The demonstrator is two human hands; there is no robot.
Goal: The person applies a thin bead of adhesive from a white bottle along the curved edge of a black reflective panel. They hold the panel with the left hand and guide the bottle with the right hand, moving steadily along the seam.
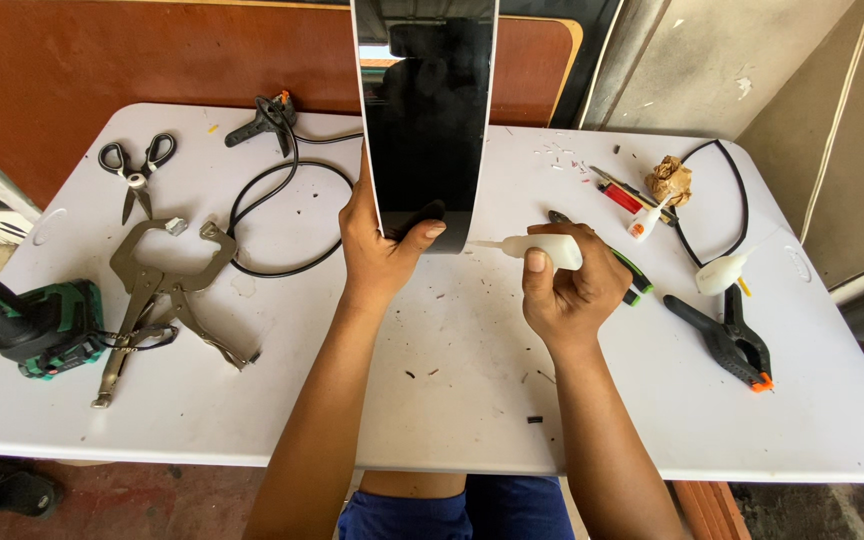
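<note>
My left hand (377, 250) is clamped on the lower end of a glossy black panel (427, 110), thumb across its face and fingers behind, holding it upright on the white table (452, 400) so it rises toward me. My right hand (572, 290) is closed around a small white glue bottle (542, 248), thumb pressed on its side, with the thin nozzle pointing left at the panel's bottom right corner, very near it; I cannot tell whether the tip touches.

As I judge it, the gluing is at an early point: no bead shows on the pale edge of the panel, though the edge is too thin to be sure. Nothing is joined to the panel, and the black spring clamp (730, 338) lying to my right sits unused, as does a second one (267, 118) at the far left.

Locking pliers (167, 290), scissors (137, 170), a looped black cable (282, 210) and a green power tool (37, 325) lie to my left, well apart from the panel. Another glue bottle (724, 272) and a red lighter (620, 197) rest to my right.
</note>
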